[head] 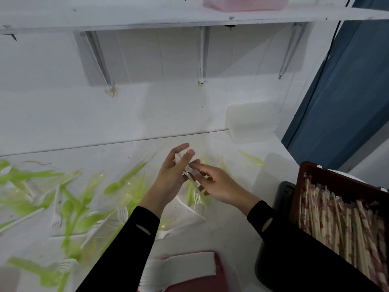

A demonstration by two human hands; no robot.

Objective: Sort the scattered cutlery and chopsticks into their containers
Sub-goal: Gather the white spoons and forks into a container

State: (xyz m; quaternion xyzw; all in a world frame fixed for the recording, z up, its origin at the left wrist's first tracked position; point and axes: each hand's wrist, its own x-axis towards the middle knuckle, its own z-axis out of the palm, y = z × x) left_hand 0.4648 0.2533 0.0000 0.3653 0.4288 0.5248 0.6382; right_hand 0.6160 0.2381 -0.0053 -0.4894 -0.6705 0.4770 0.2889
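My left hand (171, 175) is raised over the middle of the white table (235, 226) and holds a small bunch of white plastic forks (194, 182), tines pointing down. My right hand (219, 184) touches the same bunch from the right with its fingertips. Green and white plastic spoons and forks (69, 203) lie scattered over the left half of the table, blurred. A dark red crate (328, 178) at the right holds many wrapped chopsticks (345, 220). A red tray (202, 285) at the bottom edge holds stacked white forks (181, 268).
A translucent plastic box (250, 125) stands against the wall at the back right. A single green utensil (252, 159) lies near it. A black bin (283, 199) sits beside the crate. A white shelf (168, 15) with a pink container (244, 3) hangs overhead.
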